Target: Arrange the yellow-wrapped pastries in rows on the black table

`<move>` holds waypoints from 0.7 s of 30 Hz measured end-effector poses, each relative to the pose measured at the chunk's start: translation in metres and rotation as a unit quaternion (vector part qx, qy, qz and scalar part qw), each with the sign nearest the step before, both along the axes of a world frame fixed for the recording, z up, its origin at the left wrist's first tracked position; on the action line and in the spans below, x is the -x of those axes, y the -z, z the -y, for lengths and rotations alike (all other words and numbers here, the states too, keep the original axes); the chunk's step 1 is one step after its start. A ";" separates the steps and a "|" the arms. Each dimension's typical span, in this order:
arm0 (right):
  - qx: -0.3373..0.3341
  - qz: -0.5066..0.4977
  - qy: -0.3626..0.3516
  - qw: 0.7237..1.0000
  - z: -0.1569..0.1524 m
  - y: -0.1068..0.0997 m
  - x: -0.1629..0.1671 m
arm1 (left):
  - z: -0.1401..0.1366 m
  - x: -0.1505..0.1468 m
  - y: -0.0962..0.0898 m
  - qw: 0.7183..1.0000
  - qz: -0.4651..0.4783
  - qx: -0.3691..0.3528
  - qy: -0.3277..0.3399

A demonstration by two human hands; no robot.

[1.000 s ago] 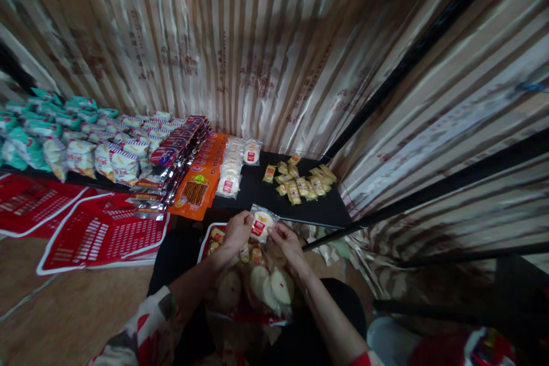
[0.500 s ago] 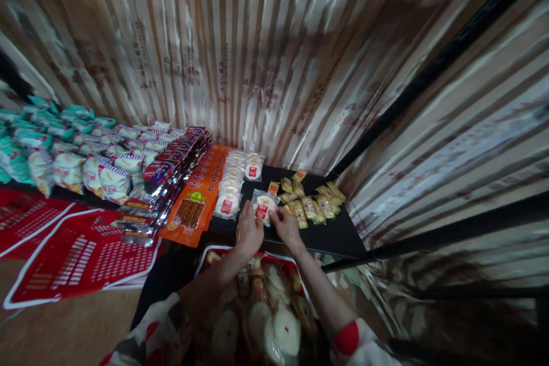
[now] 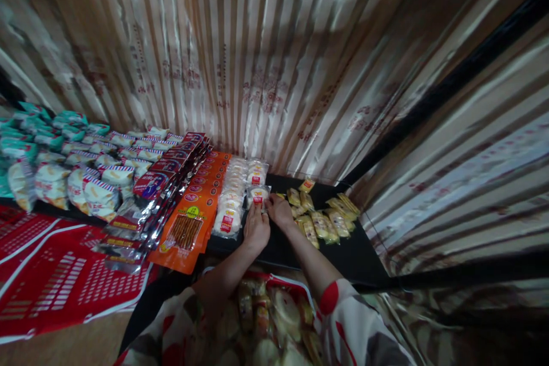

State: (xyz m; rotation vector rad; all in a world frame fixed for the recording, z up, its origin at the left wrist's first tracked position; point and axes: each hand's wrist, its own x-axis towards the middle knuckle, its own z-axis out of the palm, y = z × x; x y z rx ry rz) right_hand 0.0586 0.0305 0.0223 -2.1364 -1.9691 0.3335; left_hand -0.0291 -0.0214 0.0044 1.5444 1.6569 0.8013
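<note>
Moved deeper onto the black shelf (image 3: 277,250), a white packet (image 3: 258,194) is lying beside a matching row (image 3: 229,206), right hand (image 3: 279,211) pinching it, left hand (image 3: 257,230) touching, grip unclear, apparently for alignment.

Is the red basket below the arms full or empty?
Not empty: wrapped snacks show inside the basket. How full, I cannot tell; its near side is hidden.

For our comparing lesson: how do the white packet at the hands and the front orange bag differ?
The white packet is smaller than the orange bag. The packet shows a white disc; the bag shows brown sticks. The left hand and right hand meet the packet; neither touches the bag. Both carry printing.
</note>
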 end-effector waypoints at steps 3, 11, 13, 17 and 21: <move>0.014 0.013 0.000 1.000 -0.011 -0.001 0.000 | -0.010 -0.002 0.002 1.000 0.010 -0.006 -0.006; 0.050 0.033 0.032 0.998 -0.028 -0.009 -0.008 | -0.026 -0.005 0.006 1.000 -0.001 0.005 -0.015; 0.056 0.030 0.028 0.998 -0.031 -0.011 -0.009 | -0.028 -0.005 0.008 1.000 -0.005 -0.003 -0.015; 0.066 0.039 0.020 0.997 -0.037 -0.014 -0.006 | -0.031 -0.006 0.012 1.000 -0.010 -0.006 -0.011; 0.048 0.078 0.016 0.996 -0.041 -0.011 -0.002 | -0.036 -0.007 0.017 1.000 -0.026 -0.017 -0.006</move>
